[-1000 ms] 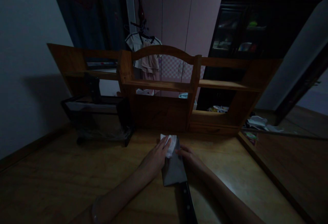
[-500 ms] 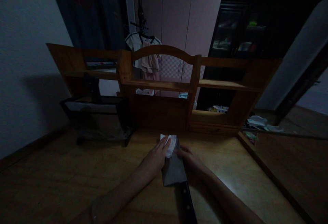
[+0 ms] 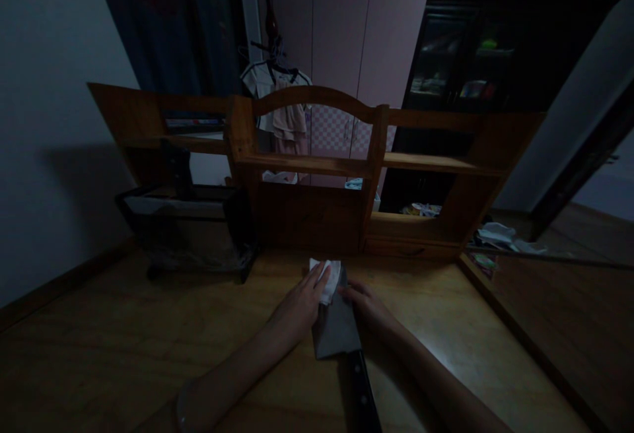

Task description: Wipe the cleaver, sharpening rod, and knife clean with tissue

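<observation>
A cleaver (image 3: 337, 327) with a broad grey blade and a black riveted handle lies in front of me, its handle pointing toward me. My left hand (image 3: 310, 294) presses a folded white cloth or tissue (image 3: 331, 282) onto the far left part of the blade, fingers closed over it. At the blade's right edge, near the far end, my right hand (image 3: 364, 301) grips the metal with its fingertips; its lower fingers are partly hidden. The wooden tabletop (image 3: 238, 354) lies beneath both forearms.
A dark-framed knife rack (image 3: 193, 222) with a black handle sticking up stands at the left. Behind the cleaver, a wooden shelf unit (image 3: 307, 167) spans the table's back. A raised rim (image 3: 515, 327) runs along the right side. Pink wardrobe doors (image 3: 339, 43) are farther back.
</observation>
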A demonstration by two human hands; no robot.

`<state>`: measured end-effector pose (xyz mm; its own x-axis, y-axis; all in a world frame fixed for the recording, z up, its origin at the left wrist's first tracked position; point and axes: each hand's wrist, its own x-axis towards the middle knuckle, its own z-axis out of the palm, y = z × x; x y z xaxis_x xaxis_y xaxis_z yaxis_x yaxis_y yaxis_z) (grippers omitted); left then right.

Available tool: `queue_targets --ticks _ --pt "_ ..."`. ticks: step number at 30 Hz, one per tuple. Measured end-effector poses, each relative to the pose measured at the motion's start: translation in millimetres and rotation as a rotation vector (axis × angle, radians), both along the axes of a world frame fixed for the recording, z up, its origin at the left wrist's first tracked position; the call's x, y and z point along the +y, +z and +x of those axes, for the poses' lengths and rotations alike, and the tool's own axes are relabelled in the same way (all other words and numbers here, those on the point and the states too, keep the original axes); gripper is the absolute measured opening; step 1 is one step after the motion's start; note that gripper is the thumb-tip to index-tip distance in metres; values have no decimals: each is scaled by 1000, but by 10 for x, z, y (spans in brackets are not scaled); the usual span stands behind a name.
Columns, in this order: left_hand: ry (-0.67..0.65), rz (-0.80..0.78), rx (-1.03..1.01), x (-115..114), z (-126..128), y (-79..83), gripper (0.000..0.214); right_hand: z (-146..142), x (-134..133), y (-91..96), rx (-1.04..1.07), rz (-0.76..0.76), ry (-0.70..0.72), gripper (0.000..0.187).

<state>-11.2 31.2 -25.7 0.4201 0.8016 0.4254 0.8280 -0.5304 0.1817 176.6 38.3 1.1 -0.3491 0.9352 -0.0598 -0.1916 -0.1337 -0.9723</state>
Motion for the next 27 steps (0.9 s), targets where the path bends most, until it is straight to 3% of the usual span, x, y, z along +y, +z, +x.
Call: queue_targets --ticks 27 --pt "12 3 24 16 4 -35 77 0 -21 55 -65 57 18 29"
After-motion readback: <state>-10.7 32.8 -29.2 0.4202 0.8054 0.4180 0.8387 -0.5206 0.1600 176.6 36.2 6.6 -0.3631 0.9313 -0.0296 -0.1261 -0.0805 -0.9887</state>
